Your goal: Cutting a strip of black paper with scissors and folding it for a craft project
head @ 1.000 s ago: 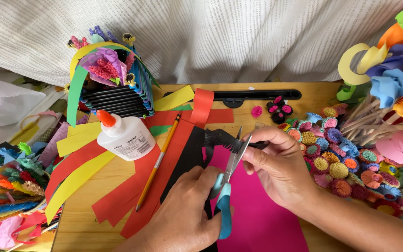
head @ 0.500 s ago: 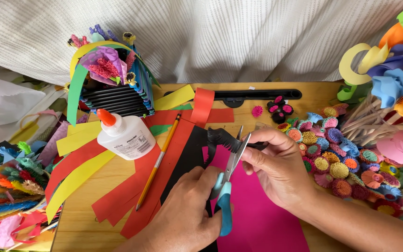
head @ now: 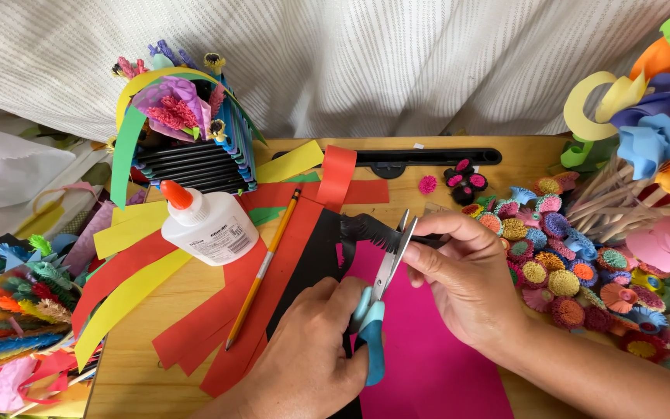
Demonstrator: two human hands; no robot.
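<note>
Two hands: left [head: 312, 349] gripping scissors [head: 378, 299], right [head: 467, 279] pinching black strip [head: 370, 230].

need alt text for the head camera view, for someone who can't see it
Seen from above, a left hand works blue-handled scissors into a fringed black paper strip that the right hand pinches over a pink sheet. On the wooden table lie a white glue bottle, a pencil, red and yellow paper strips and many small paper flowers.

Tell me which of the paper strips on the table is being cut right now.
The black paper strip, fringed along one edge. The right hand holds it while the left hand works blue-handled scissors into it. The red strips and yellow strips lie untouched.
</note>
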